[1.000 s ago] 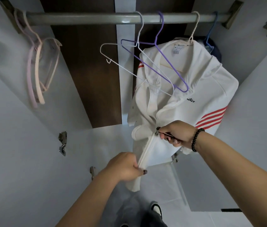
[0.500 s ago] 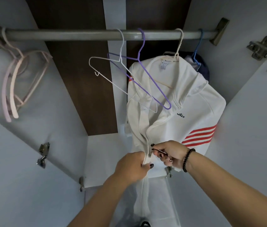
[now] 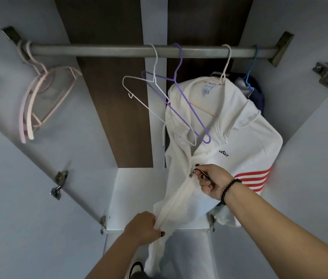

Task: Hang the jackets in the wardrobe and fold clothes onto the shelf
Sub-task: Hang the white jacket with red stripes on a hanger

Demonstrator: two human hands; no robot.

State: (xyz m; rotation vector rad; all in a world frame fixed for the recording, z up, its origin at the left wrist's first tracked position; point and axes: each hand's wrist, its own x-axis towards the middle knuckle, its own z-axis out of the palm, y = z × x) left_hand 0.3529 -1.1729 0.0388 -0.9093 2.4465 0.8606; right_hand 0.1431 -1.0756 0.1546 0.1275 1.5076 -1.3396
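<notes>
1. White jacket hangs on a cream hanger from the rail, out at two o'clock in the wardrobe.
2. Right hand pinches the zipper pull mid-front.
3. Left hand, down at six o'clock, grips the jacket's lower front edge, pulling it taut.
4. Purple hanger and white hanger dangle bare at twelve; pink hangers at ten.
</notes>
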